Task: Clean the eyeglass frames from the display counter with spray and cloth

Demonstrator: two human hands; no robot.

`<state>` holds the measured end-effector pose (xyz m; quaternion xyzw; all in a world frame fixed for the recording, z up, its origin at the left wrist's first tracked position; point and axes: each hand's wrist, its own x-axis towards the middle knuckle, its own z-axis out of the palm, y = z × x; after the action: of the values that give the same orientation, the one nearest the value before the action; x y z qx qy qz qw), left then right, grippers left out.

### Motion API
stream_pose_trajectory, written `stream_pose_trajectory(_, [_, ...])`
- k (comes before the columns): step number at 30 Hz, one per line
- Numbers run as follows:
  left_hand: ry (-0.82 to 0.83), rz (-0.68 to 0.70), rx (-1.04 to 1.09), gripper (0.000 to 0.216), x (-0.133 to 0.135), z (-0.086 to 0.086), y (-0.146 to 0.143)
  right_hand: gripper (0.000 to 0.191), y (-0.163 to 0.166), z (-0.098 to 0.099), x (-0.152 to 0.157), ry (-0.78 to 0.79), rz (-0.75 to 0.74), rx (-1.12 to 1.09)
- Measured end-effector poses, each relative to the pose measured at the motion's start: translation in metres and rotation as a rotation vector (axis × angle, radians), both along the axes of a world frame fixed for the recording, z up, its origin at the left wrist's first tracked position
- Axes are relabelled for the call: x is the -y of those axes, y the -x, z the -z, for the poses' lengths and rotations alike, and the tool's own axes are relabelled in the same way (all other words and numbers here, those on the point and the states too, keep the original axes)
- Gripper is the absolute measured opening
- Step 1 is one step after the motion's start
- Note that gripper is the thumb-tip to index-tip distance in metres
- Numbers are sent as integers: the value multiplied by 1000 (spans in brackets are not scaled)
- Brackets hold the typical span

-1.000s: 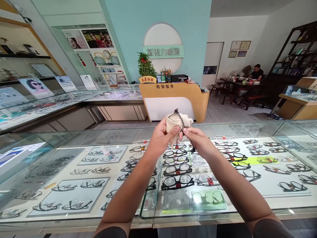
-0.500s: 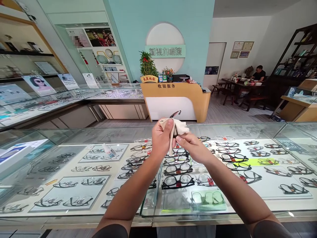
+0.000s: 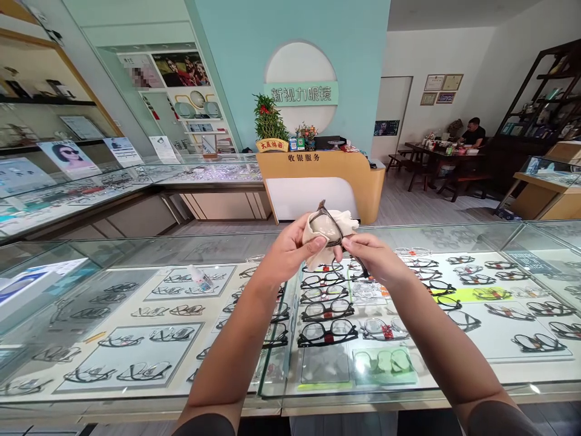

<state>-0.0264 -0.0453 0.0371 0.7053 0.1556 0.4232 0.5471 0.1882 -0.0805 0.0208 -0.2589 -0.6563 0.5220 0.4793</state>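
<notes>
My left hand (image 3: 297,245) is closed on a cream cleaning cloth (image 3: 347,221), its thumb pressing the cloth to a lens. Dark-framed eyeglasses (image 3: 340,233) lie against the cloth, one lens facing up toward me. With thumb and fingers pinched, my right hand (image 3: 370,254) grips the dark frame near its middle or hinge; the exact spot is partly hidden by the fingers. One dark temple hangs below, beside the right hand. Both hands are held above the glass display case (image 3: 327,366).
Inside the case lie rows of eyeglasses (image 3: 327,332). A small white bottle (image 3: 200,277) stands on the glass at left. Beyond are a wooden cashier counter (image 3: 370,194), another display counter (image 3: 204,172), and a person (image 3: 473,134) seated at a table at the back right.
The eyeglasses have turned so that a lens now faces me, with the cloth spread behind it. My left thumb has moved down onto the lens, and my right hand has shifted slightly right.
</notes>
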Motion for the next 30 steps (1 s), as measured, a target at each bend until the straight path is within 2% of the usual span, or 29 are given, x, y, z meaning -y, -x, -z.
stream_pose_trajectory(5, [28, -28, 40, 48, 2, 6, -10, 46, 1, -3, -1, 105, -10, -21])
stream_pose_trajectory(9, [61, -100, 107, 47, 4, 10, -20, 43, 0, 2, -4, 102, -33, -29])
stream_pose_trajectory(16, [154, -393, 319, 50, 7, 23, -41, 47, 14, 5, 0, -7, -51, 103])
stream_pose_trajectory(18, [157, -435, 338, 53, 5, 26, -43, 47, 16, 5, 1, -9, -45, 105])
stream_pose_trajectory(20, [152, -387, 312, 54, 3, 25, -38, 46, 15, 5, 2, -5, -19, 87])
stream_pose_trajectory(26, [136, 44, 46, 52, -3, 5, -8, 45, 0, -5, 2, 89, 40, 6])
stream_pose_trajectory(28, [95, 97, 17, 52, -3, 1, -3, 47, -2, -9, 2, 113, 25, 4])
stream_pose_trajectory(30, [64, 86, 4, 52, -2, 2, -3, 47, -2, -10, 3, 120, 13, -2])
